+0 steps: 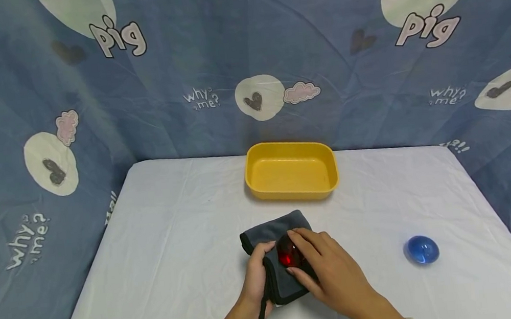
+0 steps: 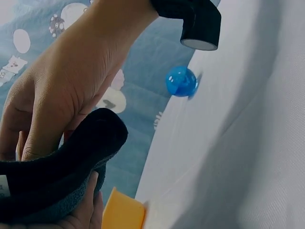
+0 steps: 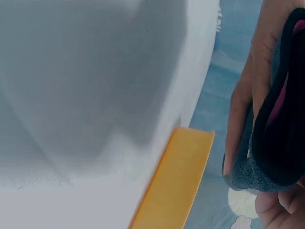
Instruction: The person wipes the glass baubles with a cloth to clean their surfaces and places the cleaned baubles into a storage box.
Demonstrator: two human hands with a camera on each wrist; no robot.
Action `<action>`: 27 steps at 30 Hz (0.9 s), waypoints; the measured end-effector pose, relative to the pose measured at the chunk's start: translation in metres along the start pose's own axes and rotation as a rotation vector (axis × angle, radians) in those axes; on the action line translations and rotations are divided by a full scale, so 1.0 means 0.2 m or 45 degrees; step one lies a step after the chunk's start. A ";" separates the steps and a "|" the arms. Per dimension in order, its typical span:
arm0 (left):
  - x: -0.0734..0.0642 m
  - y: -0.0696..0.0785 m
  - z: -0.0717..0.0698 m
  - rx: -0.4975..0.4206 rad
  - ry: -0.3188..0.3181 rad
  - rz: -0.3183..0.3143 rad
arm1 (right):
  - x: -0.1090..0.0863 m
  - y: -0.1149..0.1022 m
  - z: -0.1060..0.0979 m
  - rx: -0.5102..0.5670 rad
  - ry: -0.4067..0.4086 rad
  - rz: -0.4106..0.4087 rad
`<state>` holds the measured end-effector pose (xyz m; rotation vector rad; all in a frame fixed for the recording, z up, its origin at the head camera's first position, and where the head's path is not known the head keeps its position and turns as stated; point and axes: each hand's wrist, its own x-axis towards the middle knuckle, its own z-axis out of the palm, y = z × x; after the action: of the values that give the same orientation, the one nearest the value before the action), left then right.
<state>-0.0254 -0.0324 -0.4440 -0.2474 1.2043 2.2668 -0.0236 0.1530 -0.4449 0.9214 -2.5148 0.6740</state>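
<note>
A folded dark grey cloth (image 1: 275,228) with black edging lies in my left hand (image 1: 253,279), whose thumb presses on its top near the left edge. My right hand (image 1: 335,271) pinches a clear red ball (image 1: 287,254) between thumb and fingers, against the top of the cloth. In the left wrist view the cloth's thick black fold (image 2: 90,138) hides the ball, with the right hand (image 2: 62,90) above it. The right wrist view shows the cloth (image 3: 245,171) edge-on with fingers on both sides; a pink inner layer shows.
A yellow rectangular tub (image 1: 293,197) stands near the table's back edge, beyond the cloth. To the right of my right hand, a clear blue ball (image 1: 423,249) sits on the white-covered table (image 1: 178,269). A blue printed curtain (image 1: 179,131) surrounds the back and sides.
</note>
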 end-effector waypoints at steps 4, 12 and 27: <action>-0.01 0.00 0.01 0.008 0.013 -0.007 | 0.00 0.00 -0.01 0.019 0.015 -0.003; -0.03 0.00 0.02 0.023 0.021 -0.016 | 0.03 -0.02 0.00 -0.016 0.092 0.100; -0.03 -0.02 0.03 0.005 -0.012 -0.046 | 0.07 -0.03 0.01 -0.084 0.053 0.329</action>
<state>-0.0184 -0.0280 -0.4413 -0.2547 1.1896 2.2321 -0.0300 0.1424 -0.4377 0.5583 -2.6261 0.6740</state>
